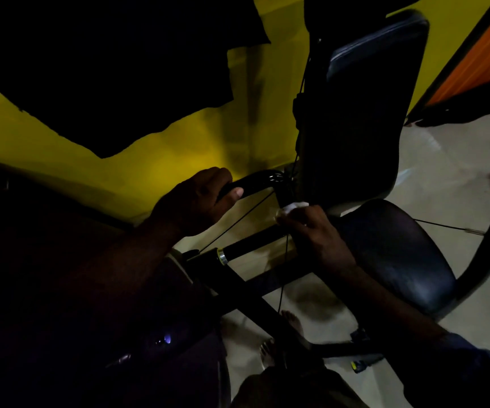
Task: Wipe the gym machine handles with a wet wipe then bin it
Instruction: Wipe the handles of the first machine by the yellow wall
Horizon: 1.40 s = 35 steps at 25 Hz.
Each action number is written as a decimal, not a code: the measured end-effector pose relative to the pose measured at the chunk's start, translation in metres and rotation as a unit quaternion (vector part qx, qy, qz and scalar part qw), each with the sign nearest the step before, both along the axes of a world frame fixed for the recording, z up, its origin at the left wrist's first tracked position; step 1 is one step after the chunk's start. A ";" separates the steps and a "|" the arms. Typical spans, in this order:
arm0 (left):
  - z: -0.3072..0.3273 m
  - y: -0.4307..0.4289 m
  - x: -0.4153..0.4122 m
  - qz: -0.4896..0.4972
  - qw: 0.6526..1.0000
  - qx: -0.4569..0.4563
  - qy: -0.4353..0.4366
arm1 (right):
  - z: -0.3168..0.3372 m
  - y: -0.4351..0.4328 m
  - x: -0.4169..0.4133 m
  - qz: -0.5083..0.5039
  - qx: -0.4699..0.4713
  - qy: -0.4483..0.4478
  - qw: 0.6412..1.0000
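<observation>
Wipe (292, 208) sat mid-frame, bunched and pinched in the right hand (311, 231) (soft, limp, probably best held by its wad); left hand (196, 198) curled round the handle (255, 181) beside it.

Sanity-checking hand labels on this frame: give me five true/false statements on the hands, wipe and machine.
1. The left hand grips the curved black handle. True.
2. The wet wipe is in the left hand. False: the right hand holds it, bunched at the fingertips.
3. The wet wipe is white. True.
4. The wall behind the machine is blue. False: it is yellow.
5. The wet wipe lies on the seat pad. False: it is held in the air, left of the seat pad in the head view.
</observation>
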State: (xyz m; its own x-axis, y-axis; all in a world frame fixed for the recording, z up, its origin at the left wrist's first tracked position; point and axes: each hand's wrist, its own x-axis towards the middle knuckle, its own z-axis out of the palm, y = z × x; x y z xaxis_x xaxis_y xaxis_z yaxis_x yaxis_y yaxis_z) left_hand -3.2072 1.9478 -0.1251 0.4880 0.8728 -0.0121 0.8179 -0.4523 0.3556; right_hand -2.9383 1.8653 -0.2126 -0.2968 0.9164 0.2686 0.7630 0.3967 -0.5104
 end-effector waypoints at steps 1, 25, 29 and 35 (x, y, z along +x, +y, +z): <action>0.000 -0.001 0.000 -0.003 1.000 0.006 -0.006 | 0.009 0.004 -0.006 -0.014 0.011 0.011 1.000; -0.009 0.003 -0.004 -0.025 0.999 0.033 -0.019 | -0.005 -0.015 -0.029 -0.038 0.004 -0.023 0.999; -0.006 0.002 -0.003 -0.026 0.999 0.031 -0.023 | 0.043 0.007 -0.039 -0.064 0.065 0.083 0.992; -0.007 0.004 -0.004 -0.018 1.000 0.023 -0.007 | -0.015 -0.014 -0.026 -0.035 -0.041 0.028 0.998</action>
State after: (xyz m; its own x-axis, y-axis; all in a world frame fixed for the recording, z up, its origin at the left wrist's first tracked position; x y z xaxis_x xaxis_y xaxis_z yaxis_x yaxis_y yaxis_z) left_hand -3.2112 1.9519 -0.1324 0.5189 0.8542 0.0336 0.7962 -0.4973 0.3446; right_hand -2.9646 1.8517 -0.2279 -0.2177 0.9541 0.2056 0.7566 0.2981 -0.5820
